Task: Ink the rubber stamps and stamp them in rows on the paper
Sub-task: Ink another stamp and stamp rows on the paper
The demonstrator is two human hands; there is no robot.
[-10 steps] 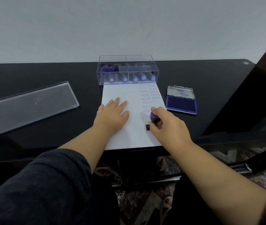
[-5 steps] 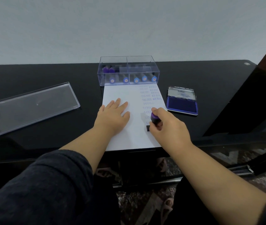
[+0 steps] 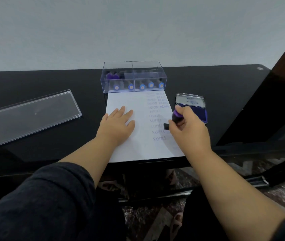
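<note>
Stamp (image 3: 176,117) is gripped in the curled fingers of the right hand (image 3: 188,129), tilted, at the right edge of the paper (image 3: 143,148), beside the pad (image 3: 193,108). The paper is pinned flat by the open-fingered left hand (image 3: 115,126).

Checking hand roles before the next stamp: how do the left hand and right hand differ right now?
The left hand lies flat with fingers spread on the paper, holding nothing; the right hand curls its fingers round the stamp. The left hand sits on the unprinted left part of the sheet; the right hand is at the sheet's right edge, next to the ink pad. Both are bare and over the black table.
</note>
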